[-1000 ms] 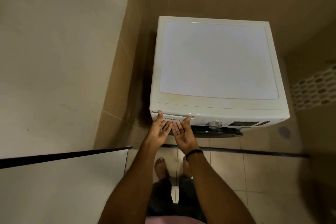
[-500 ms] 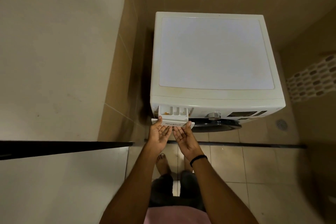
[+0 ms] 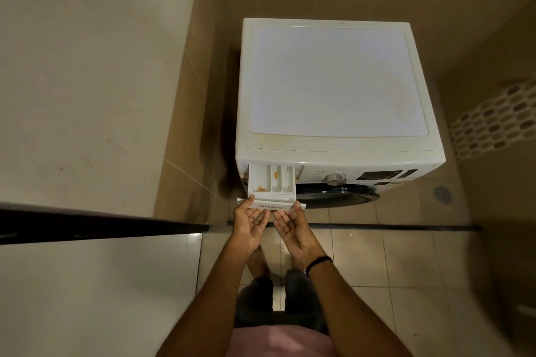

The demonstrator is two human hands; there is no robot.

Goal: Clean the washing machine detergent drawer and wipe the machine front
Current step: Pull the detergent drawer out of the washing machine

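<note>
- Detergent drawer [image 3: 271, 181] is pulled well out of the top-left corner of the washing machine [image 3: 336, 84] front; white, with 3 compartments visible side by side.
- Orange residue sits in the drawer: a blob near the front of the widest, left compartment and a smaller spot further back in the middle one.
- Drawer front panel [image 3: 271, 206] carries a grey brand name and juts out wider than the tray on both sides.
- Left hand [image 3: 251, 224] is palm-up under the panel's left end, thumb lying over the top edge, fingers curled under the panel; loosely cupped, not a tight fist.
- Right hand [image 3: 294, 230] mirrors it under the right end, thumb up on the panel's right corner, fingers spread and reaching under. Both hands grip the same panel, close together, almost touching.
- Black wristband [image 3: 318, 263] on the right wrist.
- Right of the drawer on the control strip: silver dial [image 3: 336, 178], then a dark display [image 3: 383, 175].
- Dark round door [image 3: 336, 195] shows just below the strip, rim only, just right of the drawer.
- Machine top is flat and white, with yellowish staining along the front edge.
- Machine stands in a tiled corner, beige wall [image 3: 95, 72] to its left, close.
- Floor drain [image 3: 442, 195] in the tiles to the machine's right, well apart.
- Person's bare feet stand on the tiled floor [image 3: 406, 264] below the hands.
</note>
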